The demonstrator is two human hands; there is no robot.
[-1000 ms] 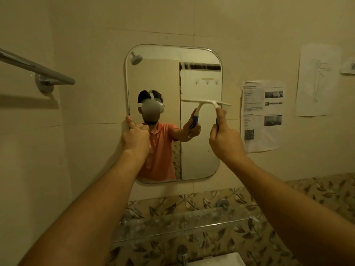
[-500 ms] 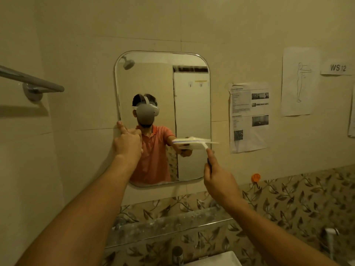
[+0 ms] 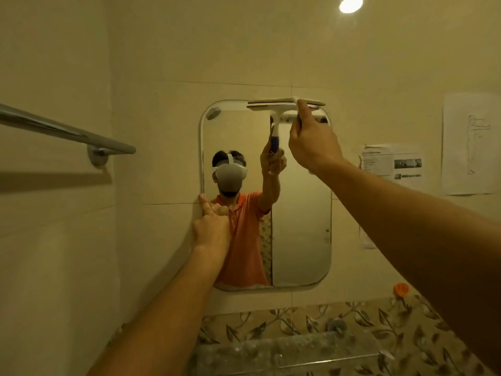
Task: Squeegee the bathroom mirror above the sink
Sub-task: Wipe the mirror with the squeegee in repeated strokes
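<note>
— Where's the squeegee (image 3: 284,103) just now?

— Up at the top edge of the mirror (image 3: 301,226), on its right half, with the pale blade lying level across the rim and the handle hanging down from the middle of it. Its reflection shows just below, white neck and blue grip.

— And who has hold of it?

— The right hand (image 3: 311,143), raised high, its fingers (image 3: 301,109) wrapped tight round the handle, with one reaching up to the crosspiece behind the blade. A sliver of the blue grip peeks out beside them.

— The other hand?

— The left hand (image 3: 211,226) is lower, at the mirror's left edge about halfway up. It's mostly curled into a loose fist, holding nothing, with one finger stretched up and pressed to the wall right by the rim (whether it touches the glass itself I can't tell).

— What's around the mirror?

— A rounded rectangle of glass on a cream tiled wall. On the far left, a metal towel bar (image 3: 67,131) juts from the side wall. To the right, a printed notice (image 3: 393,165) and a sheet with a line drawing (image 3: 471,143) are stuck to the tiles. Below runs a band of leaf-patterned tile (image 3: 298,322), with a small orange hook (image 3: 401,289) on the right and a speckled glass shelf (image 3: 284,351) nearest us. A ceiling light (image 3: 350,4) glows top right.
</note>
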